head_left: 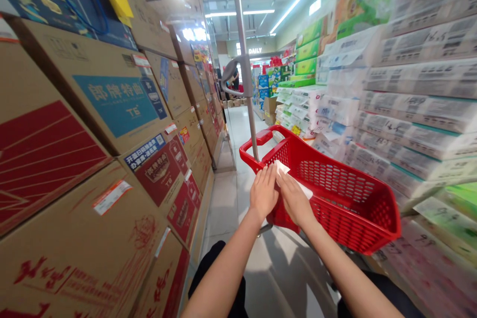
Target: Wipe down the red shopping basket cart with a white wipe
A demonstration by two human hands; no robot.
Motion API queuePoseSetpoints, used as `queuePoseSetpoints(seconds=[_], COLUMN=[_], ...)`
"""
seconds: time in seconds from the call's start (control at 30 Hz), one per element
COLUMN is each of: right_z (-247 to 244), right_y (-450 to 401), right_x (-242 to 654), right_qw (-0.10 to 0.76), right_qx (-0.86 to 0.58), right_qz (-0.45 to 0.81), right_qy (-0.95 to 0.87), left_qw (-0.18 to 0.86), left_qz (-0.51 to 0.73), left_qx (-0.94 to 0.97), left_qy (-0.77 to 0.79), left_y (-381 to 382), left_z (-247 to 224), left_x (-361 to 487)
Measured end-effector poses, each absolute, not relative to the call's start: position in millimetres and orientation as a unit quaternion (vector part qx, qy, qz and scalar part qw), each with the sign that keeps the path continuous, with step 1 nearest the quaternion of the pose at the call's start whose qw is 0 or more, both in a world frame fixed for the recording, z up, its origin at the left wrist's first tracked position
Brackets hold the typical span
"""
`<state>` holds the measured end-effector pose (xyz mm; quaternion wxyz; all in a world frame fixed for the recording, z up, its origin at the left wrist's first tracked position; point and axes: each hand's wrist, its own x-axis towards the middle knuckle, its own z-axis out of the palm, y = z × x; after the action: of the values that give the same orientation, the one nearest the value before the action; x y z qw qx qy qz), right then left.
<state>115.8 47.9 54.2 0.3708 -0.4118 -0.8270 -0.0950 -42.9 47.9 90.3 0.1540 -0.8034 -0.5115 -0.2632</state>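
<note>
A red plastic shopping basket cart (350,184) with perforated walls stands in front of me, a grey pole (242,35) with a loop handle rising at its far left end. Over the basket's near left rim, my right hand (293,194) presses on a white cloth or tissue (302,188), its fingers together. My left hand (264,191) lies right beside it on the same rim, fingers close together and fairly straight, touching or nearly touching the right hand. Whether the left fingers also hold part of the white piece is hidden. The basket's visible inside shows no goods.
Stacked cardboard cartons (122,104) line the left side. Wrapped paper packs (417,99) are piled high on the right, close to the basket. A tiled floor aisle (238,134) runs ahead toward more shelves and a person in the distance.
</note>
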Motion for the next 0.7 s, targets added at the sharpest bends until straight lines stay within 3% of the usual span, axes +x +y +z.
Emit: queuePoseSetpoints(seconds=[0.27,0.53,0.7], right_z=[34.2,59.4,54.8], right_y=[-3.7,54.8,49.2], right_x=[154.9,97.0,111.8], right_qw=[0.328,0.369,0.379], right_qx=[-0.454,-0.396,-0.386], right_qz=[-0.108,-0.106,-0.082], right_qy=[-0.821,-0.834,-0.837], left_qw=[0.163,0.15,0.134], left_qz=[-0.274,-0.307,-0.319], left_qx=[-0.792,-0.768,-0.766], left_qy=[-0.52,-0.542,-0.542], left_y=[60.9,63.5,65.7], left_z=[91.0,88.8,87.6], left_x=[-50.0,-41.9,-48.9])
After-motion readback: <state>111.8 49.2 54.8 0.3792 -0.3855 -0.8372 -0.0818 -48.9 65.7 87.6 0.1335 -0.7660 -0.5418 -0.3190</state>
